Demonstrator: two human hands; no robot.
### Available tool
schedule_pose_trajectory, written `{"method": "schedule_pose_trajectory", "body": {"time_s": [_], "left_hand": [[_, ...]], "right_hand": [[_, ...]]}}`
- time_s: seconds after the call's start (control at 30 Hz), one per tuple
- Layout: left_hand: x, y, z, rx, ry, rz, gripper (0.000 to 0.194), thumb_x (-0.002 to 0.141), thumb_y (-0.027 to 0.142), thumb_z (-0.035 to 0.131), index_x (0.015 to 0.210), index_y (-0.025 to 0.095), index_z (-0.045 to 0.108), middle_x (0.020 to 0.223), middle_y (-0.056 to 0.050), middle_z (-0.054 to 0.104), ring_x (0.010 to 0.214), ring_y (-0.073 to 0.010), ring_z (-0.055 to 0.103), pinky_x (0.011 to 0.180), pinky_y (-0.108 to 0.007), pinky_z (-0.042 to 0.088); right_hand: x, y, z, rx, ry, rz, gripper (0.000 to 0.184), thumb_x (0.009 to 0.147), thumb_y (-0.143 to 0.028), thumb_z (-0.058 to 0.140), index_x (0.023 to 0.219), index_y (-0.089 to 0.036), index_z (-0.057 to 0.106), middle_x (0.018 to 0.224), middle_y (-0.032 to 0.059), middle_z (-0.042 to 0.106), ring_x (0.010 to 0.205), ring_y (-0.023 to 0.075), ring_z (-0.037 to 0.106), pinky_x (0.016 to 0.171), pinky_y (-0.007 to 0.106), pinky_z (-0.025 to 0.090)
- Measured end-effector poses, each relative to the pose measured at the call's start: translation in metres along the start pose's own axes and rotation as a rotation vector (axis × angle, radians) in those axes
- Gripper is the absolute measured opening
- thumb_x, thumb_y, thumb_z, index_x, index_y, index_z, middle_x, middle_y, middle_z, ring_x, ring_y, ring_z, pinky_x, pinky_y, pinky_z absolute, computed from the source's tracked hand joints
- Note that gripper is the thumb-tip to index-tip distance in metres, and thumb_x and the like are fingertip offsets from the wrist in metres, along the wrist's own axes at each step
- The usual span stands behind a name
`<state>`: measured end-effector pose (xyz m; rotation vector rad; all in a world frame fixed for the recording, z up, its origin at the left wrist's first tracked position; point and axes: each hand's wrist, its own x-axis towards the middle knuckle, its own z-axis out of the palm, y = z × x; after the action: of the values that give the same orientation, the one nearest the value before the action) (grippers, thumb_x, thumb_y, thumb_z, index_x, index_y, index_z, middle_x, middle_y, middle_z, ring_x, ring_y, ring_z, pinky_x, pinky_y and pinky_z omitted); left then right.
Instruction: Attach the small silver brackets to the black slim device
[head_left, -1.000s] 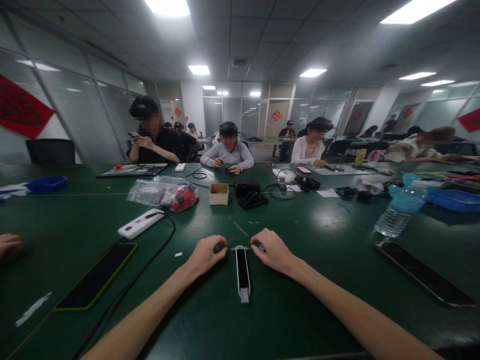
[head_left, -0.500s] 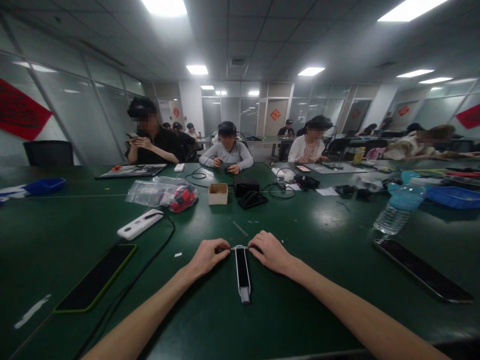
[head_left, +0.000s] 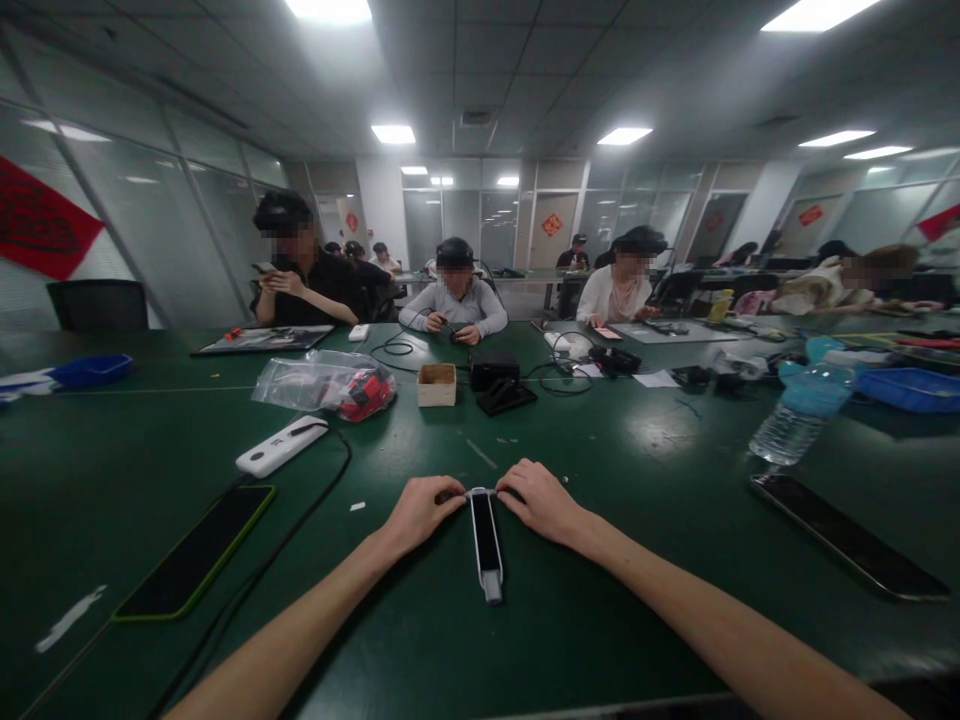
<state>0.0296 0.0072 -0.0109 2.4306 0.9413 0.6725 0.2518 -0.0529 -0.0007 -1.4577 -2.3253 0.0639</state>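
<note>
On the green table in front of me lies a slim white pen-shaped device [head_left: 487,545] with a long black face and a grey tip pointing toward me. At its far end, my left hand [head_left: 426,510] is closed in a pinch on the left side, thumb and fingertips together. My right hand [head_left: 536,498] pinches from the opposite side, fingers curled down. A thin light-coloured piece runs across the device's far end between both sets of fingertips; its kind is too small to make out.
Left of me lie a green-edged phone [head_left: 196,553], a white power strip [head_left: 282,447] and its black cable [head_left: 304,520]. Beyond are a plastic bag [head_left: 322,385], a small box [head_left: 436,386] and a black box [head_left: 493,370]. Rightward are a dark phone [head_left: 847,535] and a water bottle [head_left: 799,415]. Several people sit opposite.
My left hand has shifted slightly right, closer to the device's far end. My right hand and the device stay almost where they were.
</note>
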Motion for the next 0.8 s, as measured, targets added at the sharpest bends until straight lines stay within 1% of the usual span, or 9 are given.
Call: {"method": "schedule_pose_trajectory", "body": {"time_s": [0.2,0.33,0.4,0.53,0.6,0.7,0.8], "left_hand": [[0.001,-0.004,0.004,0.107,0.014,0.034,0.017,0.087,0.027,0.054,0.095,0.022,0.069,0.090,-0.001,0.070,0.079,-0.0169,0.063,0.071,-0.025,0.045],[0.001,-0.003,0.005,0.175,0.015,0.033,0.017,0.087,0.026,0.054,0.096,0.022,0.068,0.088,-0.002,0.069,0.078,-0.0174,0.063,0.069,-0.025,0.044],[0.001,-0.002,0.005,0.186,0.012,0.025,0.018,0.087,0.027,0.054,0.097,0.022,0.067,0.088,-0.002,0.069,0.077,-0.0172,0.062,0.068,-0.025,0.044],[0.000,-0.005,0.005,0.188,0.022,0.007,0.020,0.085,0.028,0.057,0.101,0.021,0.065,0.089,-0.002,0.068,0.074,-0.0170,0.061,0.066,-0.025,0.044],[-0.001,-0.006,0.006,0.187,0.022,0.001,0.021,0.085,0.029,0.057,0.103,0.021,0.064,0.090,-0.002,0.067,0.073,-0.0168,0.061,0.065,-0.025,0.044],[-0.002,-0.005,0.005,0.175,0.021,0.000,0.021,0.084,0.029,0.056,0.103,0.021,0.063,0.091,-0.002,0.066,0.071,-0.0162,0.059,0.064,-0.026,0.044],[-0.003,-0.001,0.003,0.176,0.030,0.011,0.020,0.084,0.027,0.055,0.101,0.021,0.063,0.093,-0.003,0.065,0.070,-0.0160,0.059,0.067,-0.027,0.044]], "right_hand": [[0.001,0.003,0.001,-0.027,0.002,-0.016,0.018,0.091,-0.024,0.049,0.094,-0.017,0.065,0.092,0.0053,0.065,0.086,0.0178,0.054,0.074,0.032,0.042],[0.002,0.009,-0.005,-0.063,-0.001,-0.035,0.018,0.090,-0.028,0.051,0.094,-0.018,0.065,0.092,0.0055,0.066,0.087,0.0190,0.054,0.075,0.033,0.042],[0.001,0.015,-0.011,-0.071,0.030,-0.025,0.020,0.090,-0.030,0.050,0.095,-0.018,0.065,0.094,0.0057,0.066,0.088,0.0186,0.054,0.075,0.033,0.041],[-0.003,0.029,-0.026,-0.099,0.119,0.021,0.023,0.093,-0.027,0.044,0.093,-0.016,0.065,0.093,0.0072,0.065,0.088,0.0181,0.054,0.077,0.034,0.041],[-0.005,0.034,-0.033,-0.102,0.092,0.021,0.022,0.092,-0.027,0.045,0.091,-0.016,0.064,0.091,0.0069,0.065,0.085,0.0179,0.055,0.077,0.033,0.041],[-0.009,0.035,-0.041,-0.094,-0.024,0.019,0.020,0.089,-0.030,0.049,0.089,-0.018,0.065,0.084,0.0050,0.064,0.079,0.0175,0.056,0.073,0.032,0.041],[-0.011,0.034,-0.042,-0.094,-0.110,0.068,0.019,0.086,-0.033,0.052,0.084,-0.020,0.066,0.077,0.0037,0.063,0.072,0.0177,0.056,0.066,0.030,0.041]]}}
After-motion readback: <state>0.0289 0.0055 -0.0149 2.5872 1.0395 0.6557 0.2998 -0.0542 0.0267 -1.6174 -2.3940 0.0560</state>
